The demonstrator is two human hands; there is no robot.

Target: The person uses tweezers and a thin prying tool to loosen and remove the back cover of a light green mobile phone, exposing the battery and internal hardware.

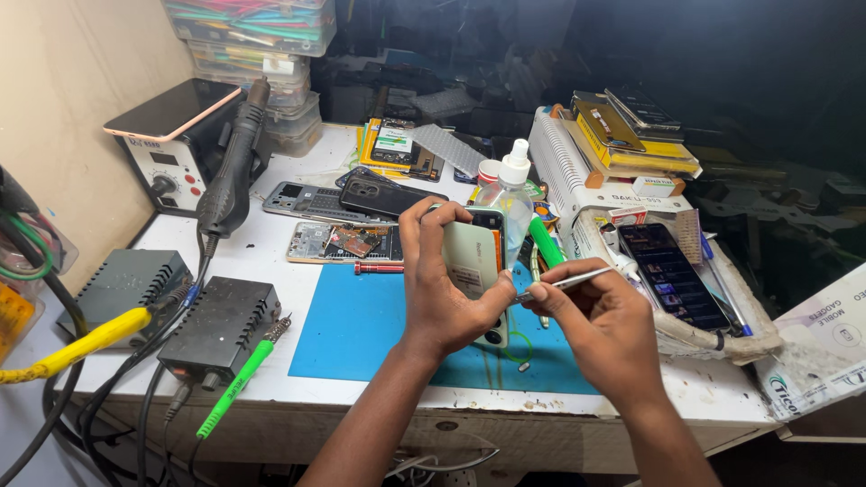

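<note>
1 opened phone [478, 261] is held upright above the blue mat [361, 325], gripped in the left hand [442, 289] with the fingers curled over the top edge and the thumb braced low on the side; the pale inner face is turned toward the right, which presents the edge to the tool. The right hand [600, 320] is closed in a pinch on metal tweezers [564, 282], whose tips are brought to the phone's right edge at about mid-height; contact cannot be confirmed.

The work is kept over the mat, presumably so that small parts are caught on a soft surface. A clear dropper bottle [510, 194] with a white cap stands just behind the phone, within reach. 2 further disassembled phones [347, 242] and a red screwdriver [379, 268] lie at the mat's far edge. A hot-air handpiece [233, 167] is parked against its station [171, 144] on the left, clear of the hands.
</note>
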